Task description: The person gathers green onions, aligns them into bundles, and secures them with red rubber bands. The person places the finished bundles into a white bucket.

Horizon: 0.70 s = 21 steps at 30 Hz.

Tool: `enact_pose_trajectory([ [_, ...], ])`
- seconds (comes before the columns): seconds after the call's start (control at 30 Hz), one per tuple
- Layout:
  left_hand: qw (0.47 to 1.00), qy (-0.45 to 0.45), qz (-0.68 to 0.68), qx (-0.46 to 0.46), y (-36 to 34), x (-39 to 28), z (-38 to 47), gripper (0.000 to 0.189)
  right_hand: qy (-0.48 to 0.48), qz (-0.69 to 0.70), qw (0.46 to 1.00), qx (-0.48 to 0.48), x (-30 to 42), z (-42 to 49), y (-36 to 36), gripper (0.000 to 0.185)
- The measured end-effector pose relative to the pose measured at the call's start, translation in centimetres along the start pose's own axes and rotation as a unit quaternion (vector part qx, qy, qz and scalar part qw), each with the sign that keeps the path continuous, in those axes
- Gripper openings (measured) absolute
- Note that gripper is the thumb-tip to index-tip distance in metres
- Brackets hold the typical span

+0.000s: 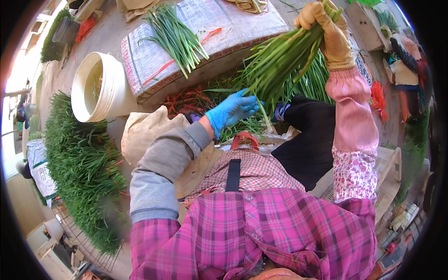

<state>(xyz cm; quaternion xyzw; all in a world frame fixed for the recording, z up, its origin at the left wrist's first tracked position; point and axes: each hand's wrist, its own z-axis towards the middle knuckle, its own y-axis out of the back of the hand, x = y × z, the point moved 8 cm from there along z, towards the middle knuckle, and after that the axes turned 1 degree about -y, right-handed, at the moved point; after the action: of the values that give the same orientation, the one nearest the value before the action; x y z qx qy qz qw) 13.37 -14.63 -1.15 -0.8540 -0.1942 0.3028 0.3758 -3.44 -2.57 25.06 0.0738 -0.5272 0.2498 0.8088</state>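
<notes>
My right hand (323, 26), in a tan glove, is raised at the upper right and grips a bunch of long green leafy stalks (290, 59) by the stem ends. The leaves hang down and to the left. My left hand (232, 110), in a blue glove, is held with fingers extended beside the hanging leaf tips; whether it touches a leaf is unclear. On a cloth-covered block (238, 21) ahead lies a smaller bunch of green stalks (175, 38), near red ties (159, 72). More green leaves (315, 82) lie below the raised bunch.
A white plastic bucket (117, 87) stands left of the block. Tied green bunches (80, 164) are heaped at the left. Red strips (185, 101) lie below the block. Another person (406, 70) is at the far right. A wire rack (75, 225) is at lower left.
</notes>
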Motion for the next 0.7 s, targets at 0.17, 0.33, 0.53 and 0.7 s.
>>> enact_pose_trajectory([
  [0.17, 0.994, -0.024, -0.099, -0.028, 0.7, 1.4, -0.2, 0.039, -0.041, 0.042, 0.996, 0.07, -0.8, -0.9, 2.2, 0.04],
  [0.33, 0.942, -0.143, -0.294, -0.082, 0.2, -2.4, -6.2, 0.028, -0.07, -0.067, 0.991, 0.096, -0.8, -2.2, 2.5, 0.04],
  [0.53, 0.893, -0.137, -0.427, 0.039, -6.5, -4.2, -0.1, 0.015, -0.132, -0.046, 0.962, 0.236, -3.2, -4.7, -1.4, 0.039],
  [0.7, 0.871, -0.141, -0.469, 0.045, -10.2, -3.2, 1.8, 0.013, -0.116, -0.09, 0.952, 0.27, -3.9, -5.7, -2.5, 0.026],
])
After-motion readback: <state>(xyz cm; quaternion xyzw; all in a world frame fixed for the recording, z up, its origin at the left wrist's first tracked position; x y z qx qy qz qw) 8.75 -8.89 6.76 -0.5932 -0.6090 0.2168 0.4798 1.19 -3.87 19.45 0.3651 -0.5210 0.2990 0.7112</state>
